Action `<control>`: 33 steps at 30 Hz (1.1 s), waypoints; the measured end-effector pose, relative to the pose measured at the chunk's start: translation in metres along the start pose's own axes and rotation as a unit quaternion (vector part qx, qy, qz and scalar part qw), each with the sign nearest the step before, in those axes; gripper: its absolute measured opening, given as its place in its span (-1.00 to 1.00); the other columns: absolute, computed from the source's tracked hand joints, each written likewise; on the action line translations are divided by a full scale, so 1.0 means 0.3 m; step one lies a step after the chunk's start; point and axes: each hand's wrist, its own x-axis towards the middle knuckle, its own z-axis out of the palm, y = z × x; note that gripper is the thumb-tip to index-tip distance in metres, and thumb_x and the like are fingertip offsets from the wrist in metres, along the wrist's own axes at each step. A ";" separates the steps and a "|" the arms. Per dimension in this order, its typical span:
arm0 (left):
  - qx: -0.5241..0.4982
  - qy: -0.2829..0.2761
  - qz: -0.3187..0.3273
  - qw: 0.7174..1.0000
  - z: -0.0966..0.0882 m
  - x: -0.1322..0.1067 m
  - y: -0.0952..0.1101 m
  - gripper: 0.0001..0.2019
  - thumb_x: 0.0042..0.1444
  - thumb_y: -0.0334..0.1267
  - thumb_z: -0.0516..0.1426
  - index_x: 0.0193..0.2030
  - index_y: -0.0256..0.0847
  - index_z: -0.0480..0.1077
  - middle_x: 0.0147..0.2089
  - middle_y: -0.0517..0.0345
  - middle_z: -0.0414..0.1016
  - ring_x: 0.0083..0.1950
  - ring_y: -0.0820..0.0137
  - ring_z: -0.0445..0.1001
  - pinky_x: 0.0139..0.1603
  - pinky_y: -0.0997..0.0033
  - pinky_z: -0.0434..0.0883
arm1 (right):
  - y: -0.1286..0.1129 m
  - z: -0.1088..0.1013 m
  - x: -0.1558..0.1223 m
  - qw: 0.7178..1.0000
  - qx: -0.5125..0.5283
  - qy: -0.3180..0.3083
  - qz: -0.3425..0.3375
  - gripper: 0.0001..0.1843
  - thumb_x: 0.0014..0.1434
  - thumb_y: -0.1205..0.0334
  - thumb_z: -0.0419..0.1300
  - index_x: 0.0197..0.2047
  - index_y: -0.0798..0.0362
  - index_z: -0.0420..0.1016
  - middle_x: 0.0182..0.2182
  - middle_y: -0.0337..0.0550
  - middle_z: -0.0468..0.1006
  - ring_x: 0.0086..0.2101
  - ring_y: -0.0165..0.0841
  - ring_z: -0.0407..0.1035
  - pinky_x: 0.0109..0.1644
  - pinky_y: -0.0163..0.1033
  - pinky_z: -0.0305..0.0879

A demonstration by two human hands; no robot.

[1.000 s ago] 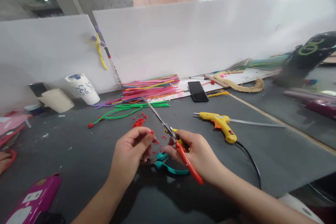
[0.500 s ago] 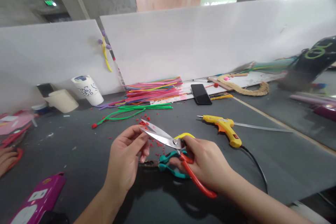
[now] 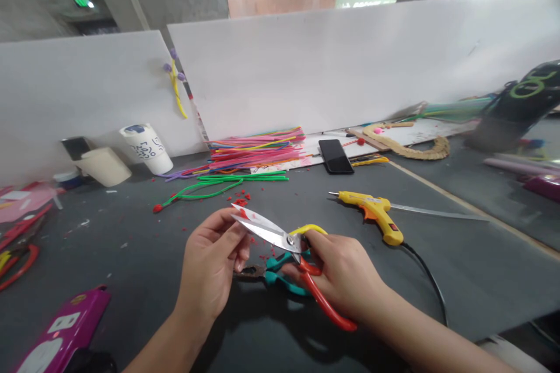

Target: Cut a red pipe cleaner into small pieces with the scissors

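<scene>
My right hand (image 3: pixel 345 259) is wrapped round a pair of scissors (image 3: pixel 326 297) with red and yellow handles. Their blades stand slightly apart and point left toward my left hand (image 3: pixel 210 262). The thumb and fingers of that hand are pinched at the blade tips; what they hold is hidden. A bit of red (image 3: pixel 242 213) shows between the blades by the fingertips. Under the scissors lie pliers (image 3: pixel 286 285) with teal handles, partly covered by my right hand. Red fuzzy scraps (image 3: pixel 240 201) are scattered on the dark table behind the blades.
A yellow glue gun (image 3: pixel 371 210) lies right, its cord running forward. Behind are a phone (image 3: pixel 335 156), bundled pipe cleaners (image 3: pixel 256 151), green stems (image 3: pixel 219 187) and white cups (image 3: pixel 146 150). Left are a purple device (image 3: pixel 65 332) and other red-handled scissors (image 3: pixel 26 268). A white partition (image 3: pixel 328 70) stands behind.
The scissor blades have drawn a little closer together at my left fingertips. Another person's hand at the left edge has gone from view, leaving the red-handled scissors there visible.
</scene>
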 end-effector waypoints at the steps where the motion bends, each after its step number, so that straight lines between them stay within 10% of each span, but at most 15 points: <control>1: 0.001 -0.002 0.004 1.000 0.001 0.000 0.000 -0.96 -0.06 -0.36 0.21 -0.41 -0.24 0.44 -0.59 0.28 0.35 -0.67 0.66 0.25 -0.75 0.73 0.12 | 0.000 0.000 0.000 1.000 -0.001 0.001 -0.001 -0.62 0.04 -0.13 0.03 -0.49 0.04 0.24 -0.64 -0.25 0.35 -0.62 -0.38 0.22 -0.53 -0.33 -0.14; 33: 0.003 -0.010 0.000 1.000 0.008 -0.009 0.006 -0.96 -0.06 -0.34 0.21 -0.43 -0.24 0.44 -0.61 0.29 0.31 -0.65 0.66 0.23 -0.74 0.73 0.12 | -0.011 0.000 -0.003 1.000 0.019 -0.010 -0.002 -0.59 0.07 -0.15 0.00 -0.49 0.05 0.27 -0.67 -0.26 0.32 -0.64 -0.41 0.19 -0.56 -0.35 -0.13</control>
